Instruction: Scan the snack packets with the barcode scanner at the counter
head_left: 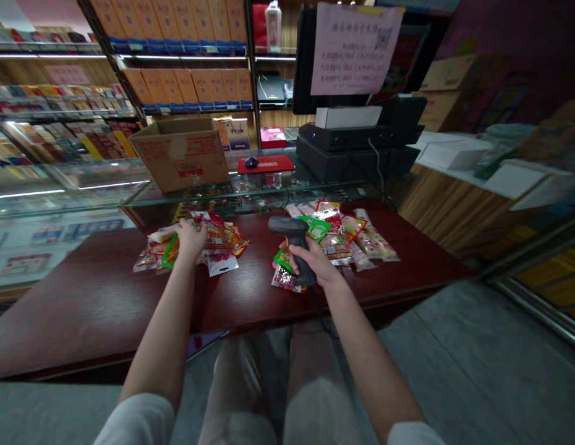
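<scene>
My right hand (318, 262) is wrapped round the handle of a black barcode scanner (306, 272), its head turned to the left. Below and behind the scanner lies a heap of snack packets (336, 241) in clear, red and green wrapping. My left hand (192, 240) is on a second pile of snack packets (222, 238) to the left, fingers curled down on a packet. Its fingertips are partly hidden among the wrappers. A white-backed packet (222, 264) lies at the near edge of that pile.
Behind the dark red table (106, 290) runs a glass counter with an open cardboard box (183, 161), a mouse (251, 162) on a red mat, and a black cash register (352, 154). A paper sign (355, 52) hangs on the monitor. The scanner's cable (318, 309) drops over the table's front edge.
</scene>
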Demonstrator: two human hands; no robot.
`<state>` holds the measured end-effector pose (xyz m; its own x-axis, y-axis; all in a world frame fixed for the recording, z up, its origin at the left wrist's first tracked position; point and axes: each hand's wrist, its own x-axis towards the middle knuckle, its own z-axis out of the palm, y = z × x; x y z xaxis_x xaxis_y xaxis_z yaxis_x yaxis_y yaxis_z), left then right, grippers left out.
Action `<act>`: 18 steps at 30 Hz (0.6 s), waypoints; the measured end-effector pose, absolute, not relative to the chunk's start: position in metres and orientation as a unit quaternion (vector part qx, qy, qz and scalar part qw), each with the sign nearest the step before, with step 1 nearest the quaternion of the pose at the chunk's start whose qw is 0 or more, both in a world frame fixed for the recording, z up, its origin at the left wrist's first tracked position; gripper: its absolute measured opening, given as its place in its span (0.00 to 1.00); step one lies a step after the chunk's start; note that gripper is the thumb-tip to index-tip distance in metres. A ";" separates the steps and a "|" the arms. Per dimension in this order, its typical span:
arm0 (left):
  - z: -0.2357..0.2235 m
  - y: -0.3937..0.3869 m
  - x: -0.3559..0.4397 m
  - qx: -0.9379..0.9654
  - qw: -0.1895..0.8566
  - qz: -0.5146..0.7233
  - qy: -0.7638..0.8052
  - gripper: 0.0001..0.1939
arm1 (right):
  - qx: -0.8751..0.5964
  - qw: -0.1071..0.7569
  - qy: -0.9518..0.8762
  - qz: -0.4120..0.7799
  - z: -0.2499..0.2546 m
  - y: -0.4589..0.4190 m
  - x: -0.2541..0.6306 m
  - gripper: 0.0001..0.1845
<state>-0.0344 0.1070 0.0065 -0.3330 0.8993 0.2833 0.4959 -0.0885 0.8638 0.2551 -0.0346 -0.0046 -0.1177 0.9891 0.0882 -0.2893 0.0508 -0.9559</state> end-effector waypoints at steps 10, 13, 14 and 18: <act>-0.024 0.078 0.077 0.702 0.353 0.432 0.443 0.15 | -0.428 0.569 -0.454 0.536 -0.001 -0.055 0.300 0.22; -0.045 0.072 0.129 0.660 0.509 0.396 0.385 0.20 | -0.451 0.586 -0.438 0.510 -0.004 -0.060 0.317 0.23; -0.049 0.070 0.141 0.659 0.519 0.383 0.388 0.23 | -0.460 0.589 -0.432 0.504 -0.005 -0.061 0.323 0.23; -0.056 0.070 0.162 0.669 0.491 0.384 0.405 0.27 | -0.479 0.605 -0.410 0.486 -0.007 -0.069 0.342 0.24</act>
